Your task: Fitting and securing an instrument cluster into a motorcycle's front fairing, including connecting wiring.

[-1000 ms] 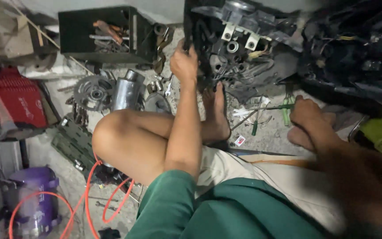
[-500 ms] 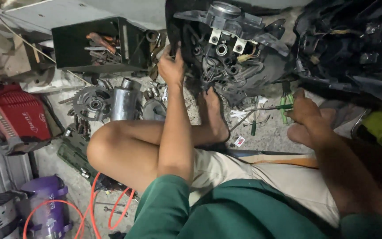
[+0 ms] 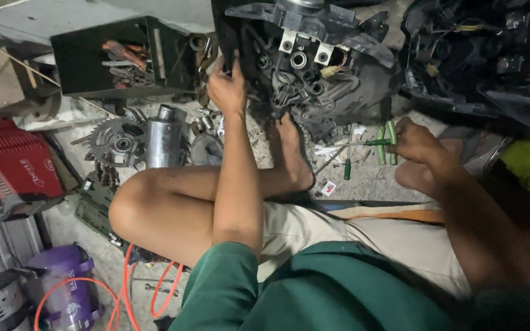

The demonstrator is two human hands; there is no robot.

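From the head camera, the person sits cross-legged on the floor in front of a big black engine block [image 3: 314,61], which stands at the top middle of the view. The left hand [image 3: 227,89] is up against the block's left edge, fingers curled around the dark casing there and gripping it. The right hand [image 3: 418,144] lies low, just right of and below the block, closed around a green-handled tool [image 3: 386,142] on the concrete floor; a second green screwdriver [image 3: 346,168] lies just beside it. A bare foot [image 3: 292,153] rests right beneath the block. Left of the block stands an open black toolbox [image 3: 118,58] with tools inside. Below the toolbox lie a toothed gear [image 3: 118,141] and a shiny metal cylinder [image 3: 164,138], side by side. Well left of the block sits a red case [image 3: 16,162].
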